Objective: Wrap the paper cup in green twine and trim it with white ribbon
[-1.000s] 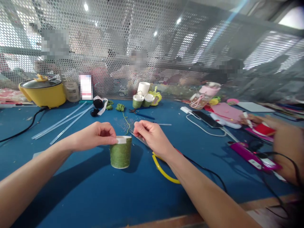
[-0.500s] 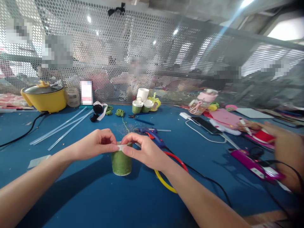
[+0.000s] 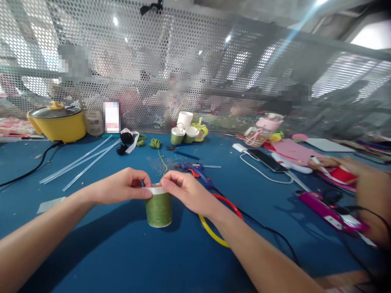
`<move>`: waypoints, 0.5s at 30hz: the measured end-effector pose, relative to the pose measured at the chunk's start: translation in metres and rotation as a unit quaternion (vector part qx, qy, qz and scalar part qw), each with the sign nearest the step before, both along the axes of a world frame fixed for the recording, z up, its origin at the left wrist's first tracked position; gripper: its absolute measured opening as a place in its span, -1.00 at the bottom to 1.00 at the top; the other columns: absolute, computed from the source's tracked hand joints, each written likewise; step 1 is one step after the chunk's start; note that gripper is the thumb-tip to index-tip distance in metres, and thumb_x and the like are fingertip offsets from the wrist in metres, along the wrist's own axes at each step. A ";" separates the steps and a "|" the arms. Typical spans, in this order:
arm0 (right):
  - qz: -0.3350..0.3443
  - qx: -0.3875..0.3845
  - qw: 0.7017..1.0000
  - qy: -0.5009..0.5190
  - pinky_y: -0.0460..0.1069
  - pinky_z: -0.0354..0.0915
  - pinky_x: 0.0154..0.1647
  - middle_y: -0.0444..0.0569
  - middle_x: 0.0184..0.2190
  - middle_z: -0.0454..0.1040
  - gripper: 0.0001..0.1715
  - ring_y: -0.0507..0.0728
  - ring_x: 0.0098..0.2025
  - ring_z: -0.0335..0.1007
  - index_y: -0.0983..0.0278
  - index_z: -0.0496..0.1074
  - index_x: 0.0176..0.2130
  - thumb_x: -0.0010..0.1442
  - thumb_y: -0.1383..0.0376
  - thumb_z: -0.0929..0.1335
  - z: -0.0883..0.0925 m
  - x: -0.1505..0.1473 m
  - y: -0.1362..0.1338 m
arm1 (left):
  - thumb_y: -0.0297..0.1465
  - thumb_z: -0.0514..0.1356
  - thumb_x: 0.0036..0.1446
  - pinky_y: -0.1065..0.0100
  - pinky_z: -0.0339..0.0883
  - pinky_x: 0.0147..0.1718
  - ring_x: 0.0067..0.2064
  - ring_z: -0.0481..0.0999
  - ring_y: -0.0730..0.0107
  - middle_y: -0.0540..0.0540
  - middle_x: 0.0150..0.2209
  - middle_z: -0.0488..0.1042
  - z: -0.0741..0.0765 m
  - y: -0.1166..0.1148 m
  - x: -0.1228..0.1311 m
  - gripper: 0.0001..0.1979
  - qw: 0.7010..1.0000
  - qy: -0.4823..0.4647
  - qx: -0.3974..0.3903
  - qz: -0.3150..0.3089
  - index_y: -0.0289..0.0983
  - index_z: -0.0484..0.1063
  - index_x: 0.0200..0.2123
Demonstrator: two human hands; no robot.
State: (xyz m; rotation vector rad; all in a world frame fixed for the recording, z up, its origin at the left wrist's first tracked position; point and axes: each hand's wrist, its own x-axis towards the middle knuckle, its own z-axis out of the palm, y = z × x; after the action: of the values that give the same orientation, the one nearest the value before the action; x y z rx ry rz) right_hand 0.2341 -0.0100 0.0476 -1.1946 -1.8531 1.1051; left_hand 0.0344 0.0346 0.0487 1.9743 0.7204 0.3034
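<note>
A small cup [image 3: 159,208] wrapped in green stands upright on the blue table, with a white band showing at its rim. My left hand [image 3: 126,186] pinches the rim on the left side, thumb outside and fingers curled behind it. On the right side, my right hand [image 3: 185,189] grips the rim between thumb and fingers. A thin strand of green yarn [image 3: 166,166] runs from a small bundle toward the cup; its end is hidden behind my right hand. Just beyond that hand lies a blue glue gun [image 3: 192,167].
Clear glue sticks [image 3: 88,160] and a yellow pot [image 3: 58,122] are at left. Small cups [image 3: 177,135] and pliers [image 3: 183,151] lie at the back. To the right are a phone [image 3: 265,158], a purple power strip [image 3: 330,211] and another person's hand [image 3: 328,162] with red material.
My right hand has slid right along the rim, so more of the white band shows between my hands. My left hand stays at the left side of the cup.
</note>
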 end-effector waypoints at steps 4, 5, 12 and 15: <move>0.001 0.001 1.000 -0.020 -0.08 0.14 -0.40 -0.12 -0.49 0.33 -0.68 0.01 -0.43 0.18 0.29 0.35 -0.43 0.09 0.07 0.29 -0.002 -0.002 -0.001 | -0.30 0.13 0.05 0.49 -0.06 -0.57 -0.53 0.06 0.56 0.12 -0.59 0.16 0.000 -0.002 0.003 -0.82 1.000 0.003 0.005 -0.007 -0.32 0.33 -0.43; -0.004 0.001 0.999 -0.034 -0.08 0.14 -0.40 -0.12 -0.50 0.33 -0.69 0.02 -0.43 0.18 0.30 0.34 -0.45 0.08 0.09 0.31 -0.003 -0.003 0.000 | -0.30 0.13 0.05 0.49 -0.06 -0.57 -0.53 0.06 0.56 0.12 -0.59 0.16 0.000 -0.003 0.004 -0.82 1.000 0.005 0.008 -0.007 -0.32 0.33 -0.43; 0.020 0.020 0.998 -0.053 -0.08 0.15 -0.41 -0.11 -0.48 0.34 -0.65 0.03 -0.42 0.20 0.30 0.36 -0.43 0.12 0.06 0.26 -0.003 -0.002 -0.001 | -0.30 0.13 0.05 0.50 -0.05 -0.57 -0.53 0.06 0.56 0.12 -0.59 0.16 0.001 -0.004 0.004 -0.82 1.000 0.009 0.011 -0.010 -0.33 0.35 -0.42; 0.005 0.035 0.996 -0.082 -0.06 0.16 -0.36 -0.10 -0.46 0.35 -0.67 0.04 -0.39 0.23 0.29 0.34 -0.48 0.09 0.07 0.30 -0.002 -0.005 -0.003 | -0.29 0.13 0.05 0.50 -0.04 -0.57 -0.54 0.07 0.57 0.12 -0.59 0.17 0.001 -0.005 0.004 -0.81 1.000 0.008 0.014 -0.008 -0.32 0.35 -0.43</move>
State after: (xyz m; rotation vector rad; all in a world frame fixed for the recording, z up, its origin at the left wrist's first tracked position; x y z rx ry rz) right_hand 0.2294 -0.0127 0.0455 -1.2704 -2.0054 0.9638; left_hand 0.0388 0.0298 0.0494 2.0097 0.7140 0.2909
